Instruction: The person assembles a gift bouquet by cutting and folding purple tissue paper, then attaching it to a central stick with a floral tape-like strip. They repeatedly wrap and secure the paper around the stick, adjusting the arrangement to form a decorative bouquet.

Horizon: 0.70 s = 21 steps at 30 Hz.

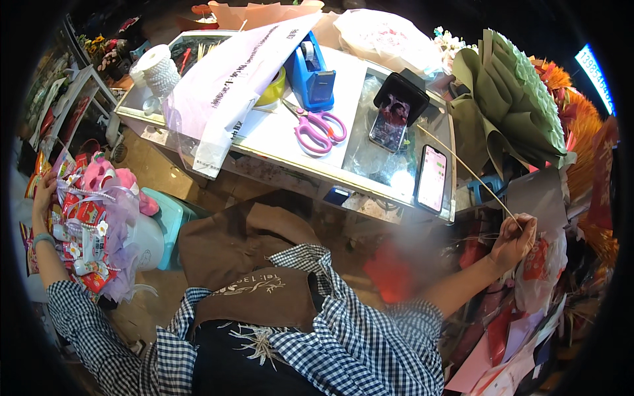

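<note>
My right hand [514, 243] is at the right, its fingers pinched round the lower end of a thin wooden stick [467, 170]. The stick slants up and left, its tip above the table's right part. At the far left, my left hand [45, 193] grips the outer side of a snack bouquet [90, 228]. Red and white snack packets, pearl strings, small white flowers, pink plush and lilac mesh make up this bouquet. Part of the left fingers is hidden among the packets. A white bucket [146, 243] stands against the bouquet's right side.
The glass-topped table [310, 170] ahead bears purple scissors [318, 129], a blue tape dispenser [313, 76], printed wrapping sheets [231, 86], a cord spool [158, 71], a propped phone [391, 125] and a flat phone [432, 178]. Green wrapping paper [508, 99] rises at right. A brown-covered seat [218, 244] stands before me.
</note>
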Motion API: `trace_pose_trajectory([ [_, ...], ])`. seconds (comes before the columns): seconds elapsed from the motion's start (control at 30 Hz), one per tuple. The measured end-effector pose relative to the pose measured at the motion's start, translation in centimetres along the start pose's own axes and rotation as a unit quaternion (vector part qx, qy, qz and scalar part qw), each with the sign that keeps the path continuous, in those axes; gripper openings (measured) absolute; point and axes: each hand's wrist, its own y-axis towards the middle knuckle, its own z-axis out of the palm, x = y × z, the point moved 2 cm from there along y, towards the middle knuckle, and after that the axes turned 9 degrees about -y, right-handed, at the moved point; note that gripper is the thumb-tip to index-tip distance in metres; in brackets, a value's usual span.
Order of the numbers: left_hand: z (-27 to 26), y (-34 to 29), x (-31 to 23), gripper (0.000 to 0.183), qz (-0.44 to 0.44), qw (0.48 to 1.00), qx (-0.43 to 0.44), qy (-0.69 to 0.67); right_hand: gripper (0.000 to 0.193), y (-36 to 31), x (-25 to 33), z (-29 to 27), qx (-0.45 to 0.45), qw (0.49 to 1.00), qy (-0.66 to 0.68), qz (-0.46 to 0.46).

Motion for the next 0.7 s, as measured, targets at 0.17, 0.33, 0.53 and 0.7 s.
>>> trace_pose_trajectory([
  [0.17, -0.3, 0.0, 1.2, 0.025, 0.016, 1.000, 0.018, -0.004, 0.031, -0.1, 0.1, 0.0, -0.004, 1.000, 0.002, 0.001],
  [0.33, -0.8, 0.6, 2.0, 0.027, 0.062, 0.994, 0.074, 0.043, 0.031, -0.2, 0.1, 0.1, -0.004, 1.000, 0.004, 0.000],
  [0.53, -0.7, 0.1, 1.2, 0.027, 0.000, 0.995, 0.084, 0.043, 0.030, -0.1, 0.2, 0.2, -0.003, 1.000, 0.003, -0.001],
  [0.7, 0.1, -1.4, -0.7, 0.025, -0.077, 0.995, 0.063, 0.001, 0.029, -0.1, 0.2, 0.3, 0.005, 1.000, 0.013, -0.003],
])
